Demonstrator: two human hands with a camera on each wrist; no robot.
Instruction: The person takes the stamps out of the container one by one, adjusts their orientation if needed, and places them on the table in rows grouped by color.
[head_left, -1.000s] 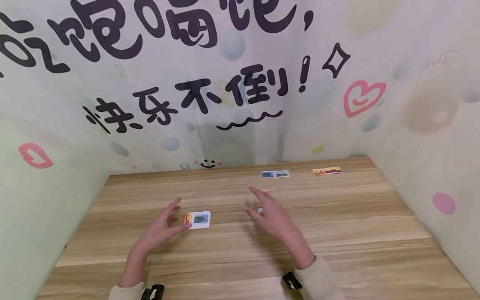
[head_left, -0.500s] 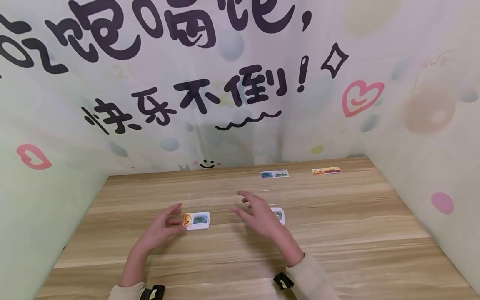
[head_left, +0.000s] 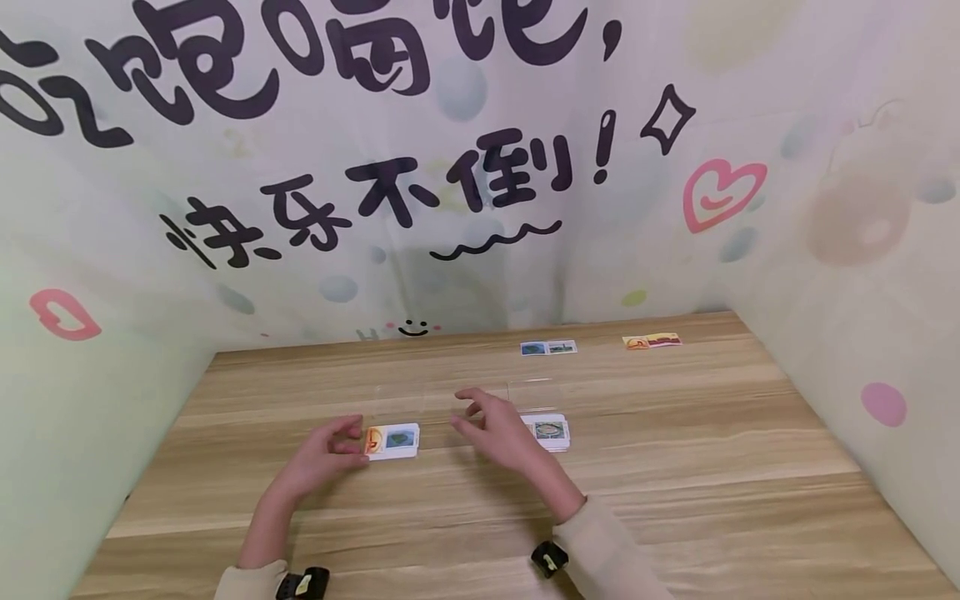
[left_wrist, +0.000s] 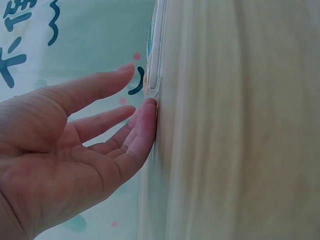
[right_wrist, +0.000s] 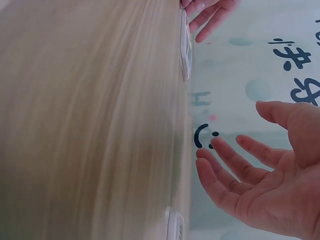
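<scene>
A small stack of white-edged picture cards [head_left: 401, 442] lies on the table, its top card printed orange and blue. Beside its left edge is my left hand [head_left: 318, 458], fingers loosely bent and thumb apart; in the left wrist view its lower fingertips [left_wrist: 147, 112] rest at the corner of the stack [left_wrist: 156, 55]. My right hand [head_left: 495, 429] hovers between the two stacks, holding nothing. In the right wrist view its fingers [right_wrist: 245, 170] are spread and relaxed above the table. A second card stack [head_left: 552, 431] is partly hidden behind the right hand.
Faint outlines of clear plastic pieces [head_left: 397, 398] show behind the stacks, another clear piece [head_left: 535, 395] on the right. At the back lie a blue picture card [head_left: 549, 347] and an orange-purple one [head_left: 652, 342]. A printed curtain [head_left: 480, 275] stands behind the wooden table [head_left: 675, 500].
My right hand has moved left from over the right card stack, uncovering most of it. The left hand has drawn slightly back; its thumb no longer overlaps the left stack's top.
</scene>
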